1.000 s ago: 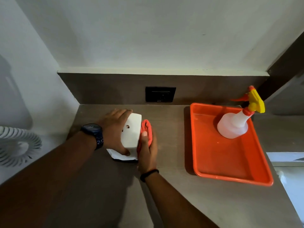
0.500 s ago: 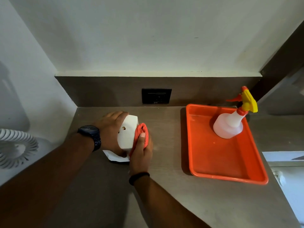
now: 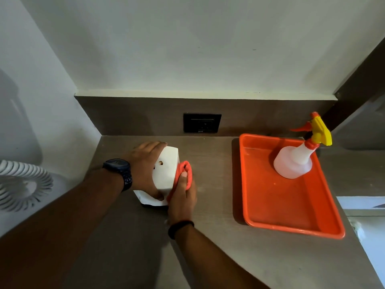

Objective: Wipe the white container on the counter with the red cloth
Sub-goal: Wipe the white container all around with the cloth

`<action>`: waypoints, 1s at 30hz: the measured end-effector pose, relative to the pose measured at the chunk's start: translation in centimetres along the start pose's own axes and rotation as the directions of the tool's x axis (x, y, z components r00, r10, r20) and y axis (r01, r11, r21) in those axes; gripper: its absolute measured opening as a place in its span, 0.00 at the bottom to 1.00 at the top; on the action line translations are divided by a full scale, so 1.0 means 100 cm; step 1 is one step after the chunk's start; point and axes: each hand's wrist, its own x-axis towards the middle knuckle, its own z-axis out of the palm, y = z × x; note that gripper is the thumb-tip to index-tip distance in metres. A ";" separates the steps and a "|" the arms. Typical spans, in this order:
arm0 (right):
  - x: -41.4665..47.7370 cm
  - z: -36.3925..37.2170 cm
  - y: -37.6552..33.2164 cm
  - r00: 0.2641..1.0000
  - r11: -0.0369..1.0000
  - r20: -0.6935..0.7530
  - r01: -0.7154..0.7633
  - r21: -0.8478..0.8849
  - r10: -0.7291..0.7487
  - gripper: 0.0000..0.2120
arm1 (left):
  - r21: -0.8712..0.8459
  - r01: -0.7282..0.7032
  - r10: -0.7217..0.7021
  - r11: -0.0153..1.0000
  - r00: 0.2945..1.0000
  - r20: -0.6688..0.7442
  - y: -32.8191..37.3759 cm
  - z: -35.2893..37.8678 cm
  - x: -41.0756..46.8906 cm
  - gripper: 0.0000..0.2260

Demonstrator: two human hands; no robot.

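Observation:
The white container (image 3: 166, 170) stands tilted on the brown counter (image 3: 208, 236), left of centre, with a small round hole in its near face. My left hand (image 3: 145, 165), with a dark watch on the wrist, grips its left side from above and behind. A bunched red cloth (image 3: 184, 174) is pressed against the container's right side by my right hand (image 3: 182, 203), thumb on top of the cloth. A white flap or lid (image 3: 149, 200) pokes out from under the container at the near side.
An orange tray (image 3: 291, 205) lies to the right with a white spray bottle (image 3: 295, 161) with a yellow and orange trigger in its far corner. A black wall socket (image 3: 202, 123) sits in the backsplash. A white fan (image 3: 23, 184) is at the far left.
The red cloth and my right hand have slid a little nearer along the container's right side. My left hand keeps its hold on the container.

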 end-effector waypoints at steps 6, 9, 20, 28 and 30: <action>0.041 0.005 -0.027 0.995 0.995 0.061 0.086 -0.048 -0.083 0.22 | 0.015 0.005 -0.005 1.000 1.000 -0.018 -0.003 0.003 0.001 0.62; 0.047 0.002 -0.015 0.999 0.997 0.050 0.015 -0.072 -0.011 0.21 | 0.024 0.002 -0.002 1.000 1.000 0.003 0.000 0.001 0.000 0.63; 0.025 0.006 -0.035 0.992 0.990 0.017 0.129 -0.049 -0.128 0.18 | 0.024 -0.027 0.028 0.999 1.000 -0.008 0.001 -0.002 0.000 0.59; 0.023 0.006 -0.019 0.999 0.999 -0.034 -0.030 -0.042 0.028 0.17 | 0.048 -0.005 0.006 0.999 1.000 -0.027 0.000 0.000 -0.001 0.62; 0.011 0.006 -0.021 1.000 1.000 -0.028 0.001 -0.020 -0.002 0.12 | 0.025 -0.007 0.008 1.000 1.000 -0.022 -0.001 0.000 -0.001 0.62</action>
